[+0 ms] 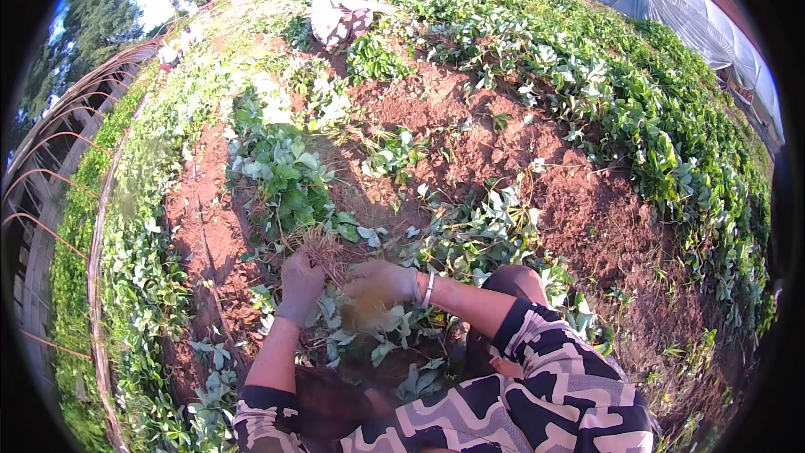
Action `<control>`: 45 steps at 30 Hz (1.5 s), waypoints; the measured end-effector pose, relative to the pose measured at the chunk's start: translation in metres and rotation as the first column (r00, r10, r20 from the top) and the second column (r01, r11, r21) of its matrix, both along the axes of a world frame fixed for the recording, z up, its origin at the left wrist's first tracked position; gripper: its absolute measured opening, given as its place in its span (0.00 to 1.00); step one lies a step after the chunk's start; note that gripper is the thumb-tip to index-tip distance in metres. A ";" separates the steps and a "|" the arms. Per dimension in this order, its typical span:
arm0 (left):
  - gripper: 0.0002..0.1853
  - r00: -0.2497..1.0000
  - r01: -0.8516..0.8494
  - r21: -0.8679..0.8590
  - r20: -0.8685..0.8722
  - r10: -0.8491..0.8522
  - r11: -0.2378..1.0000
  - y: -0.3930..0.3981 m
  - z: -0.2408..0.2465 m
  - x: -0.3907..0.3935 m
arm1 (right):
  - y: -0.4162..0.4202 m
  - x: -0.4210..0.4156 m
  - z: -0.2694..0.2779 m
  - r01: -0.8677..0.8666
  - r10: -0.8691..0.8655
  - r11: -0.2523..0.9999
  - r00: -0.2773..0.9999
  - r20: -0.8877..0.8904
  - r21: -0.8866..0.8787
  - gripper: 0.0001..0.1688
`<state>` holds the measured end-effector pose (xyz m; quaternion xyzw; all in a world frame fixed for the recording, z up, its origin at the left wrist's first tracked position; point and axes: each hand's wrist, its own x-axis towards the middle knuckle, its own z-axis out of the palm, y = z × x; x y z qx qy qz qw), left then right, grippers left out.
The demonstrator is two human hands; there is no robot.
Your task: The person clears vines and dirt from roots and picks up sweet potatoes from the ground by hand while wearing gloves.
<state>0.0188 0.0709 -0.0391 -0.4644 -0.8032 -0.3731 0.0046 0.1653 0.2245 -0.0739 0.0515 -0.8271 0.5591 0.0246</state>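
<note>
My left hand (302, 286), in a pale glove, is closed on a bundle of plants with brown, stringy roots (324, 251). Its leafy end (292, 201) seems to stretch away from me, among a heap of green leaves that look like strawberry foliage. My right hand (380, 284), also gloved and with a bracelet at the wrist, is curled at the near end of the roots. Its fingertips are hidden, and a blurred yellowish spot covers part of it. Loose leafy plants (377, 327) lie below both hands, between my knees.
Pulled plants (490, 220) are strewn on reddish soil (572, 201) at the right. A dense green plant row (629, 126) curves beyond. Ahead, a person (339, 12) crouches by a leafy pile (374, 60), with others behind. Bent hoops (56, 176) line the left edge.
</note>
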 end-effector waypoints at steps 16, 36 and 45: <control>0.28 0.872 0.392 -0.074 -0.287 -0.396 0.917 -0.016 0.018 -0.013 | 0.056 0.010 0.034 0.309 -0.334 0.687 0.938 0.091 -0.658 0.21; 0.26 0.906 0.373 -0.083 -0.181 -0.382 0.924 -0.004 -0.001 0.007 | 0.018 -0.010 0.044 0.483 -0.476 0.875 0.872 -0.116 0.041 0.15; 0.28 0.872 0.488 0.057 -0.064 -0.485 0.871 -0.012 0.022 0.003 | 0.080 -0.005 0.002 0.611 -0.549 0.540 0.777 -0.308 0.578 0.19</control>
